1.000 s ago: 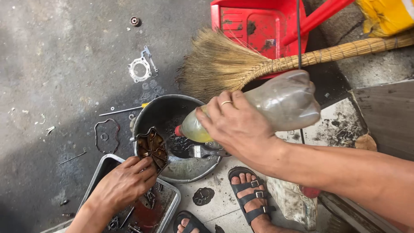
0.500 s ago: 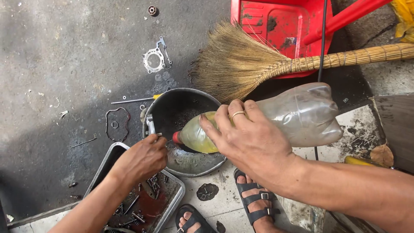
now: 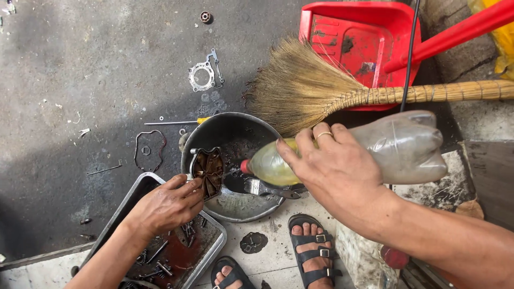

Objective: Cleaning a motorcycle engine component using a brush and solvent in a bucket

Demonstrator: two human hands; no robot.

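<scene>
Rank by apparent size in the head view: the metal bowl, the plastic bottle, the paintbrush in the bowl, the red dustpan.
1. plastic bottle, though it is nearer the camera
2-3. red dustpan and metal bowl, too alike to rank, both partly covered
4. paintbrush

Plastic bottle (image 3: 369, 152): clear, dented, tipped near-horizontal, yellowish liquid pooled at red-capped neck over the bowl (image 3: 235, 206). Engine cover (image 3: 208, 170): brown, grimy, held upright over the bowl.
</scene>
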